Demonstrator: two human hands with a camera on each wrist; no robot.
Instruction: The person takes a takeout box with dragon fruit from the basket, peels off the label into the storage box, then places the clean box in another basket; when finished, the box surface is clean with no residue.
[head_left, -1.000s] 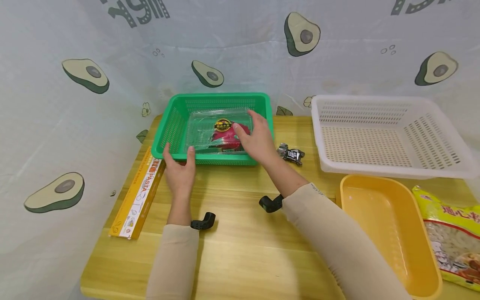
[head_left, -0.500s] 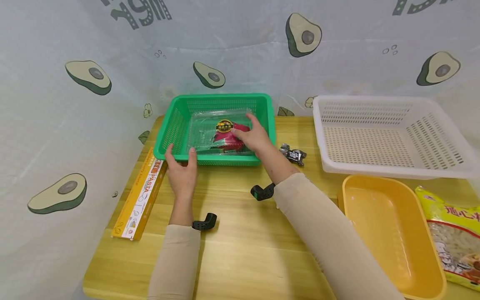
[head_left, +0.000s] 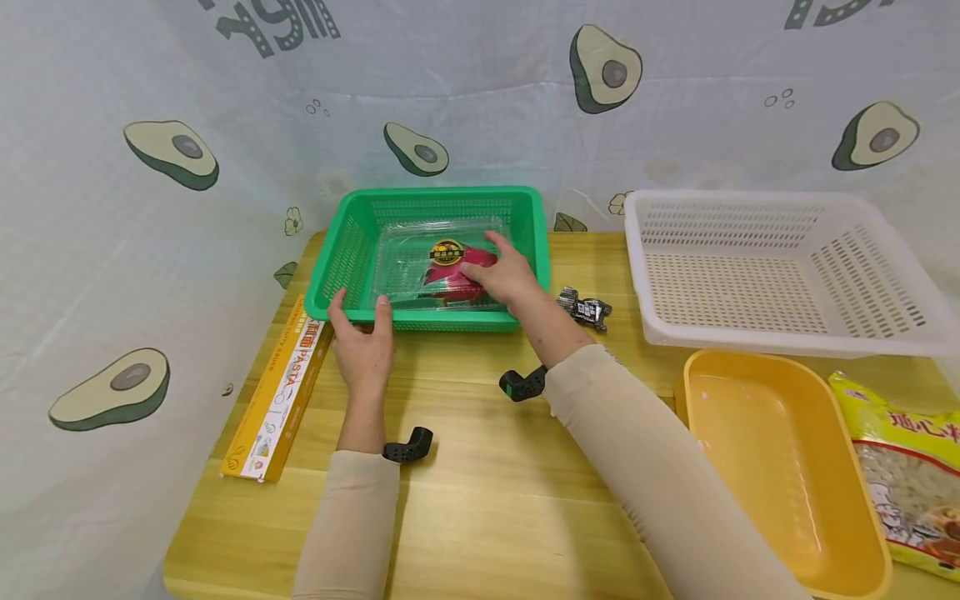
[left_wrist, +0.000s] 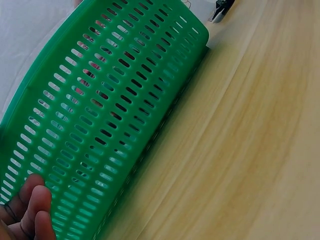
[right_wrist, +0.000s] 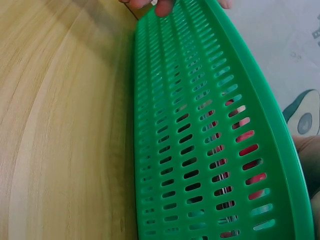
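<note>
A green perforated basket [head_left: 352, 200] stands at the back left of the table. My left hand [head_left: 362, 354] holds its front left corner, thumb and index finger over the rim. In the left wrist view, curled fingers [left_wrist: 39, 204] lie against the outside of the perforated wall. Inside the basket sits a clear plastic clamshell box [head_left: 401, 258] with a black and gold label. A red dragon fruit [head_left: 455, 286] shows through its lid. My right hand [head_left: 510, 273] rests on the right part of the lid, thumb and index finger spread. Its other fingers are hidden.
A yellow pasta box [head_left: 277, 392] lies left of the basket. A small black packet [head_left: 585, 310] is to its right. Further right stand a white basket [head_left: 757, 348] and a yellow tub [head_left: 765, 467], beside a yellow pasta bag [head_left: 911, 475]. A patterned curtain [head_left: 495, 100] hangs behind.
My right hand has slid a little towards the front left over the lid, its index finger leaving the back corner. The left hand and basket stay in place.
</note>
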